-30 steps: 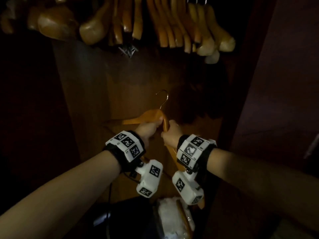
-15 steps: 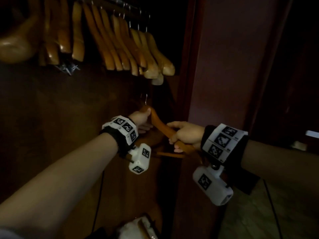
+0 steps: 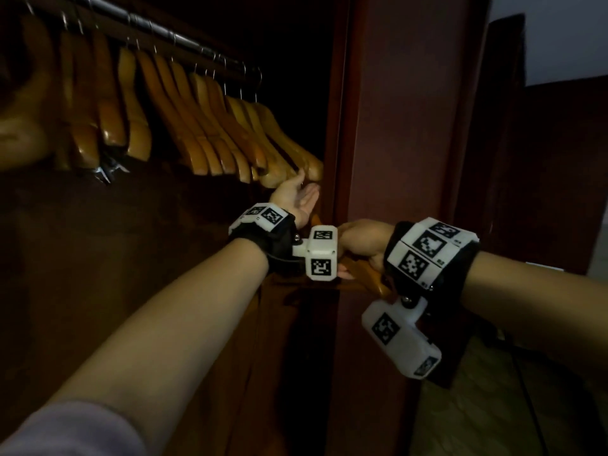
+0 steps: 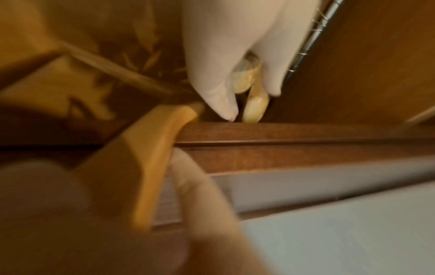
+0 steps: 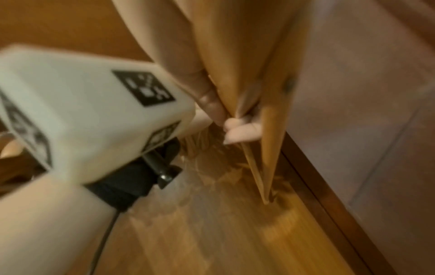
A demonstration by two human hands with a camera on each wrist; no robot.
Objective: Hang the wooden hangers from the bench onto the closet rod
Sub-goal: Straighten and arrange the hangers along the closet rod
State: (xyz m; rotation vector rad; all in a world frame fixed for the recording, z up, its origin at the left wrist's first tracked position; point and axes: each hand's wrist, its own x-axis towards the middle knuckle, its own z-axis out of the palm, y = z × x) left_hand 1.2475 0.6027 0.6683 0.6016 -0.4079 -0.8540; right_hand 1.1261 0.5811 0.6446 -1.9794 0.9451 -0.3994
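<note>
Now your left hand (image 3: 296, 197) has let go of the hanger (image 4: 143, 167) and reaches open toward the hung ones under the rod (image 3: 158, 34), so only your right hand (image 3: 363, 245) grips it, low beside the closet frame.

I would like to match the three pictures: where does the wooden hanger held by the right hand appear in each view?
Head: the held hanger shows low, right of centre, mostly hidden under the right hand.
Left wrist: it is the orange arm at lower left.
Right wrist: it runs down from the top centre.
Shared landmark: the left wrist camera box.
</note>
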